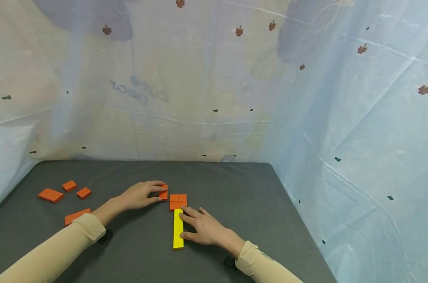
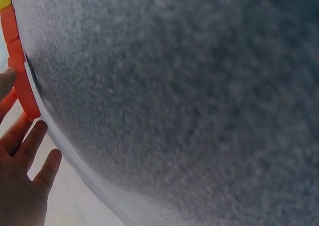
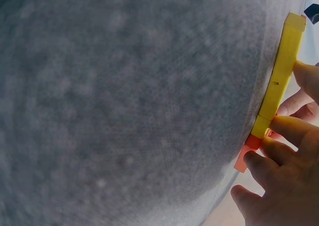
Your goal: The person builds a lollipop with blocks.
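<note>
Keeping the yellow bar (image 1: 178,232) from creeping looks like the right hand's (image 1: 204,230) part: the bar lies on the worktop (image 1: 263,216) at six o'clock from the orange cluster (image 1: 174,198), and the hand sits between four and five, fingers spread, touching its side without gripping. Light contact should do; heavy pushing could skew things. The right sleeve (image 1: 263,267), at four o'clock, bears dark print (image 1: 268,256) too small to read, as is a tiny mark (image 3: 275,83) on the bar. The cluster, two small blocks (image 1: 182,197) beyond a wider block (image 1: 175,206), sits against the bar's far end, so a nudge would probably travel through. At ten o'clock, across a narrow gap, the left hand (image 1: 139,195) pinches an orange block (image 1: 163,194) between thumb and fingers; squaring its long side to the cluster before letting go should keep edges true. The hands are near each other but apart. Toward nine o'clock lie loose orange blocks (image 1: 51,195), one partly hidden by the left forearm (image 1: 107,208). Beyond, on the hanging sheet (image 1: 200,78) at eleven o'clock, faint lettering (image 1: 143,94) seems reversed and may say "cute bear"; no brand is readable.
</note>
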`<control>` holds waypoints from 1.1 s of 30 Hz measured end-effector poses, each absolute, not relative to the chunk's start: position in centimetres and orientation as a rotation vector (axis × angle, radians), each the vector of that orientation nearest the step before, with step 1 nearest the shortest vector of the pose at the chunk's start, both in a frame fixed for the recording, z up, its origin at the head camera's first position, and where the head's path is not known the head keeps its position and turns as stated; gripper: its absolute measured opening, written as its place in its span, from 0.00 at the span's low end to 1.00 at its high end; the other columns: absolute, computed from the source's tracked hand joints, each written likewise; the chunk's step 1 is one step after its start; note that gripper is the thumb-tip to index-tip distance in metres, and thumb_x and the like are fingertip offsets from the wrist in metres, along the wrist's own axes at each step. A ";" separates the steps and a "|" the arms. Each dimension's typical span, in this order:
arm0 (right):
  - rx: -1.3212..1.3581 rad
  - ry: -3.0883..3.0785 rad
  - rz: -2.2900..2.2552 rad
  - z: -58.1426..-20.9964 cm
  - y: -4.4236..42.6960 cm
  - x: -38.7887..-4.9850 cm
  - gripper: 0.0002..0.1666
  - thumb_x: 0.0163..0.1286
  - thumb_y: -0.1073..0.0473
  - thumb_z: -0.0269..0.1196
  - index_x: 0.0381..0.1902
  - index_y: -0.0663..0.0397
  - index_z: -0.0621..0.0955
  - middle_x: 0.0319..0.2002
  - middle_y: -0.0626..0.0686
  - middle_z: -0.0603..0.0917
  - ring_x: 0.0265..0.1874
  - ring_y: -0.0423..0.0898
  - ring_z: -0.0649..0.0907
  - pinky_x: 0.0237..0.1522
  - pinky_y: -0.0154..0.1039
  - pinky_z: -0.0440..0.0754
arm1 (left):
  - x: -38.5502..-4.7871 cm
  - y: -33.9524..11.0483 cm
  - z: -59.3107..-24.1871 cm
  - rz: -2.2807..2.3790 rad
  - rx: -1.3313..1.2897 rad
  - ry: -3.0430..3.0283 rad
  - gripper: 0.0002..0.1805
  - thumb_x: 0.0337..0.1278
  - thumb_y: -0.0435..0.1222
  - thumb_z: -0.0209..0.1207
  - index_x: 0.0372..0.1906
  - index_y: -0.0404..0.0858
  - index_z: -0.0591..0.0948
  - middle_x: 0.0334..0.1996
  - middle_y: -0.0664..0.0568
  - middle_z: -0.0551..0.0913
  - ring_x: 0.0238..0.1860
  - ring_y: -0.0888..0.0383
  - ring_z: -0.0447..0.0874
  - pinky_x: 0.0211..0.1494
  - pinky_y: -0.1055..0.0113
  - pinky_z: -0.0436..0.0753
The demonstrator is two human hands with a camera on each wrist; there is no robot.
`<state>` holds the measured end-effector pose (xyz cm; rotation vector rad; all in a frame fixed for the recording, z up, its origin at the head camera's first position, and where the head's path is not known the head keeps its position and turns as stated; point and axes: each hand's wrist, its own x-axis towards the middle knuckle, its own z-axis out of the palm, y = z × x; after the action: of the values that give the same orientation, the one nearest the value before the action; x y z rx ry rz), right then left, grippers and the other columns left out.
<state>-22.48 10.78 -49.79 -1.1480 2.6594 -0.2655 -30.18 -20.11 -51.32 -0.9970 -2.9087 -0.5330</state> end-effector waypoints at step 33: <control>-1.156 2.659 -0.271 -49.9 10.8 -22.6 0.41 0.79 0.33 0.55 0.82 0.43 0.64 0.83 0.46 0.57 0.80 0.45 0.61 0.79 0.58 0.59 | -29.8 -19.3 -51.9 -0.571 -0.994 -2.926 0.27 0.71 0.45 0.65 0.70 0.42 0.79 0.71 0.41 0.75 0.69 0.37 0.75 0.66 0.34 0.74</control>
<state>-22.58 10.75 -49.89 -1.1563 2.6591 -0.2714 -29.80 -19.33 -51.94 -0.9940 -2.9263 -0.5710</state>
